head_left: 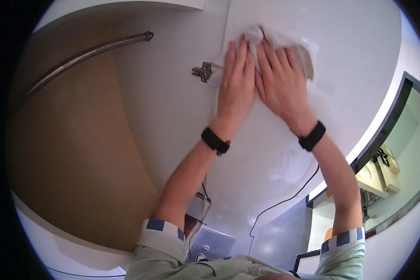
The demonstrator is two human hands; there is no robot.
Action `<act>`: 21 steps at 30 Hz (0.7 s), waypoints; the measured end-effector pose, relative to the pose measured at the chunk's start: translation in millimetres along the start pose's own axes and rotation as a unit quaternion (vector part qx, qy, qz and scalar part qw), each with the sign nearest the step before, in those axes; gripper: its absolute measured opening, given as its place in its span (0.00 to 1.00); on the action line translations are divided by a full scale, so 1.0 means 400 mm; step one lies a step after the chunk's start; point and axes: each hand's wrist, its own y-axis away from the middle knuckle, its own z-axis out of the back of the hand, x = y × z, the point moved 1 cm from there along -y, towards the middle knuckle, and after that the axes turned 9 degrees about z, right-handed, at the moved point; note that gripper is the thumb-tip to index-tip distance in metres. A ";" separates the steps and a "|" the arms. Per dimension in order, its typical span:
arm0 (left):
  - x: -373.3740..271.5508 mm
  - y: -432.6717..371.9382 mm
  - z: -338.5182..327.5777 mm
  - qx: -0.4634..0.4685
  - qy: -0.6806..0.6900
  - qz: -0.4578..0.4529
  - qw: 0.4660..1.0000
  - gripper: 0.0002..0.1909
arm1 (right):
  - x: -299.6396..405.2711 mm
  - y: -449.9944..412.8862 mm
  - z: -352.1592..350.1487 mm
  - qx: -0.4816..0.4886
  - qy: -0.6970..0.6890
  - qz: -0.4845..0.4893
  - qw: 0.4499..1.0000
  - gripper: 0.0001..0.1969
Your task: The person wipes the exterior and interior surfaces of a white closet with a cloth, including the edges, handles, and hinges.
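A white cloth (278,36) lies bunched against the white cabinet door (266,154), which stands open. My left hand (237,80) presses the cloth onto the door close to its hinge edge, fingers pointing away from me. Beside it, my right hand (283,80) is spread over the wider part of the same cloth, with its thumb near the left hand. Part of the cloth is hidden under both palms. A metal cabinet hinge (203,72) sticks out just left of my left hand, with cloth touching its base.
To the left, a metal hanging rail (91,52) crosses the brown-backed wardrobe interior (70,147). A black cable (280,203) hangs below the door. A dark-framed mirror (406,140) stands at the right, and a floor drain plate (213,241) shows below.
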 end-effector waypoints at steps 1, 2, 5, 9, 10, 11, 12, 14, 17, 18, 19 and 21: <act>-0.013 0.015 0.005 0.001 -0.002 -0.003 1.000 0.29 | 0.015 0.023 0.014 0.014 -0.005 -0.019 1.000 0.26; -0.023 0.028 0.009 0.012 -0.018 -0.009 1.000 0.27 | 0.028 0.042 0.021 0.015 -0.013 -0.039 0.999 0.25; -0.052 0.083 0.000 0.040 -0.030 0.004 0.999 0.24 | 0.047 0.104 0.034 0.055 -0.036 -0.074 0.995 0.25; -0.006 0.215 0.031 0.094 -0.037 0.020 0.995 0.26 | 0.144 0.185 0.018 0.100 -0.124 -0.082 0.984 0.26; 0.013 0.274 0.027 0.111 -0.035 0.030 0.993 0.29 | 0.176 0.220 -0.003 0.081 -0.138 -0.068 0.985 0.27; 0.044 0.333 0.032 0.115 -0.039 0.034 0.992 0.29 | 0.221 0.240 -0.018 0.081 -0.145 -0.068 0.984 0.27; 0.065 0.396 0.025 0.108 -0.038 0.062 0.991 0.30 | 0.256 0.263 -0.026 0.136 -0.186 -0.061 0.971 0.27; 0.098 0.530 0.038 0.103 -0.058 0.090 0.989 0.31 | 0.340 0.311 -0.051 0.177 -0.243 -0.050 0.952 0.27; 0.095 0.617 0.029 0.086 -0.043 0.169 0.981 0.31 | 0.375 0.354 -0.062 0.115 -0.233 0.007 0.966 0.27; 0.081 0.615 0.027 0.080 -0.051 0.166 0.982 0.31 | 0.373 0.355 -0.062 0.100 -0.249 -0.003 0.963 0.27; 0.071 0.611 0.027 0.074 -0.057 0.163 0.982 0.31 | 0.370 0.353 -0.064 0.086 -0.265 -0.015 0.960 0.27; 0.078 0.575 0.025 0.092 -0.081 0.134 0.983 0.30 | 0.332 0.331 -0.057 0.087 -0.268 -0.022 0.959 0.26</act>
